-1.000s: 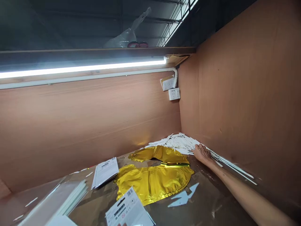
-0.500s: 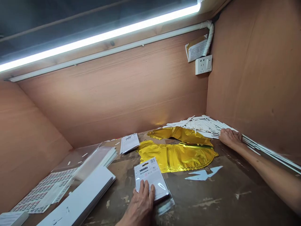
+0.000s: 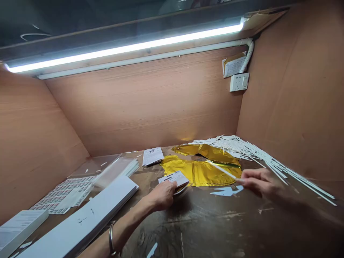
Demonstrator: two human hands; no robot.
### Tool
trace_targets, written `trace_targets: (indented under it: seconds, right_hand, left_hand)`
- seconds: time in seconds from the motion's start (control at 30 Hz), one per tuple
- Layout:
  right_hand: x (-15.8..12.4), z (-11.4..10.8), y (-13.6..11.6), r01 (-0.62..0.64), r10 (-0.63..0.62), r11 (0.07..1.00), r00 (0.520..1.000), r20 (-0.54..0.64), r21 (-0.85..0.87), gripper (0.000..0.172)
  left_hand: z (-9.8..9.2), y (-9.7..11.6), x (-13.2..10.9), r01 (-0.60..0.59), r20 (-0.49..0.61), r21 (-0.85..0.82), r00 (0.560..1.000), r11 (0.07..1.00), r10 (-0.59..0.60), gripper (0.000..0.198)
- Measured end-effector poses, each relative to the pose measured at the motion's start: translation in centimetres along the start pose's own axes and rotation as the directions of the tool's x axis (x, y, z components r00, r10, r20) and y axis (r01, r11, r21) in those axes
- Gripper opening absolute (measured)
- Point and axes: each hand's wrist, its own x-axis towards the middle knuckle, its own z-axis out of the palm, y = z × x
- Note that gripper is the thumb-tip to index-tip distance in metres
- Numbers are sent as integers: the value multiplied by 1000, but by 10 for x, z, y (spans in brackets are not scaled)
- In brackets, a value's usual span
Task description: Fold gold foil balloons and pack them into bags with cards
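Observation:
My left hand [image 3: 163, 195] grips a card packet [image 3: 179, 176] with printed text, holding it tilted over the table; something gold shows at its near edge. Between the fingertips of my right hand [image 3: 258, 182] is a thin white stick [image 3: 223, 171], pointing up and left. The hand is a little blurred. Behind both hands lie shiny gold foil sheets [image 3: 200, 172], flat and crinkled. A heap of similar white sticks [image 3: 271, 161] stretches along the right wall, beyond my right hand.
A stack of printed packets [image 3: 153, 156] lies near the back wall. To the left are a long white card stack [image 3: 80, 222], clear plastic sleeves [image 3: 115, 173], sticker sheets [image 3: 64, 193] and a white box [image 3: 23, 227]. A torn white scrap [image 3: 225, 191] lies by the foil.
My left hand has picked the packet up from the table and tilted it. My right hand has come left from the heap with a white stick. The camera view has shifted too.

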Motion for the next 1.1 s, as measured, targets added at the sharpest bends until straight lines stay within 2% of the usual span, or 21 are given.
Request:
trace_targets:
  seconds: [0.07,0.1,0.23,0.3,0.37,0.5,0.57,0.6,0.63,0.7,0.73,0.8,0.87,0.97,1.0,1.1]
  right_hand:
    - [-20,18,-33,-11,1,998,984,177,57,29]
    - [-26,25,-45,-19,4,998,974,227,64,29]
    - [-25,47,-66,-79,73,997,959,273,12,24]
    - [-18,56,-66,-76,85,996,959,271,-41,23]
    - [-9,67,-65,-13,44,991,972,231,-134,24]
    - [5,103,-55,179,-166,898,984,67,-403,28]
    - [10,124,-47,241,-266,873,964,0,-423,23]
    - [13,135,-43,258,-283,891,959,-15,-373,19]
    - [14,144,-39,249,-260,928,966,-6,-277,15]
    - [17,157,-33,143,-138,989,984,113,-33,11]
    - [18,162,-30,67,-78,996,976,203,61,10]
    - [19,166,-27,-29,-19,991,936,353,129,8]
    - [20,167,-24,-16,-25,995,909,415,96,12]
    - [21,167,-22,44,-36,999,906,422,-10,21]
    - [21,168,-22,79,-47,995,913,406,-63,21]
    - [18,169,-24,224,-136,945,931,338,-238,16]
  left_hand:
    - [-1,3,0,-39,-18,42,999,998,40,30]
    - [-1,4,0,-34,-24,49,999,998,35,30]
    - [2,10,-9,-14,-44,44,999,999,16,29]
    - [4,14,-15,-4,-53,41,999,999,7,29]
    - [7,19,-22,3,-61,42,998,999,-1,29]
    - [21,28,-33,-5,-60,58,998,998,9,28]
    - [31,29,-37,-8,-58,89,998,996,14,27]
    - [36,28,-39,-6,-59,106,998,994,12,27]
    - [41,26,-42,-1,-62,120,998,993,9,28]
    - [47,20,-46,3,-70,134,997,991,6,29]
    - [48,15,-48,1,-60,123,998,992,7,28]
    - [48,7,-49,18,-31,77,999,997,-16,26]
    - [49,-2,-45,60,-88,8,994,998,-59,33]
    - [62,-13,-29,101,-271,-42,956,994,-109,44]
    - [69,-16,-23,103,-295,-39,949,994,-110,48]
    - [93,-23,-8,96,-278,-27,955,995,-100,56]
